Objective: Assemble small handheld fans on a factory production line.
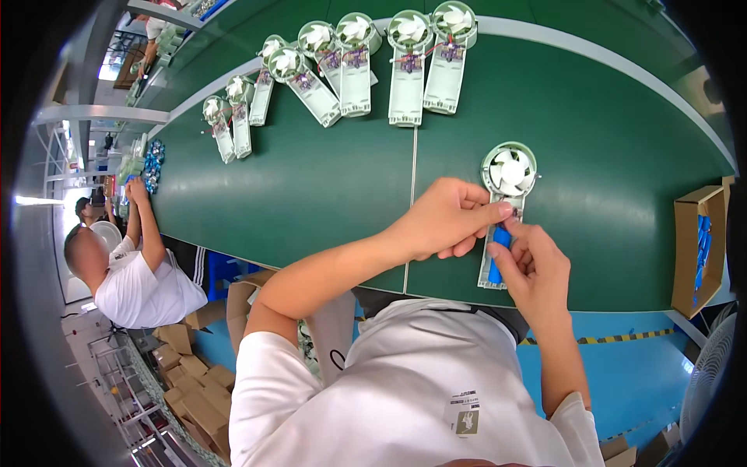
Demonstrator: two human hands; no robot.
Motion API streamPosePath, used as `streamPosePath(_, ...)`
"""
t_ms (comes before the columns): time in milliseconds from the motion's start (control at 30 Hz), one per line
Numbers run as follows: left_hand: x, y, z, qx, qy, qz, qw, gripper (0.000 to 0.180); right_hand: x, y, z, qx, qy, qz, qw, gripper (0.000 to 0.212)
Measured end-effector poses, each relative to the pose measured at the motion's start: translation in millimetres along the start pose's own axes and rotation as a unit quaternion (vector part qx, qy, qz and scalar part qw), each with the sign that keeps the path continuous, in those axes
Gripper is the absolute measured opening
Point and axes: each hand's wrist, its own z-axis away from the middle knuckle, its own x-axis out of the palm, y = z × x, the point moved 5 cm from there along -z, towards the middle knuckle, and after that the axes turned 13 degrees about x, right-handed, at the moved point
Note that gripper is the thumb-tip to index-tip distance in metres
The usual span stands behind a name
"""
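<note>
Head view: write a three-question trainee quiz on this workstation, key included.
1. True or false: the cardboard box stands toward the right end of the green bench.
2. Which hand's thumb lies over the blue cylindrical cell?
3. The fan impeller just beyond the person's hands is: A) black; B) white; C) red.

Key: 1. True. 2. The right hand. 3. B.

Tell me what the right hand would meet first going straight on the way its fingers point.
Most likely the left hand: its thumb lies just beyond the fingertips of the right hand, over the fan. Whether they already touch is unclear.
</note>
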Motion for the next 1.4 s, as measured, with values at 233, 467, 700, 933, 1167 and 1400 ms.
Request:
streamPosePath(233, 17, 5, -55, 0.079, 0.013, -0.031, 0.996, 0.037, -45, 22, 3, 0.006, 0.059, -0.063, 0.996, 0.035)
streamPosePath(467, -25, 114, -216, 0.06, 0.029, -0.226, 0.972, 0.033, -69, 41, 10, 0.022, 0.147, -0.019, 0.989, 0.012)
streamPosePath(700, -160, 175, -367, 0.047, 0.095, -0.107, 0.989, 0.018, -70, 45, 4, 0.066, 0.168, -0.045, 0.983, 0.004)
streamPosePath(933, -237, 204, -327, 0.17, 0.229, -0.362, 0.888, 0.045, -75, 53, 5, 0.114, 0.174, -0.086, 0.974, 0.004)
streamPosePath(1167, -133, 169, -182, 0.244, -0.121, -0.632, 0.726, 0.065, -74, 46, 0, 0.112, 0.149, -0.071, 0.98, 0.004)
streamPosePath(1400, -56, 114, -162, 0.346, -0.098, -0.614, 0.702, 0.066, -66, 39, -1, 0.084, 0.17, -0.036, 0.981, 0.003)
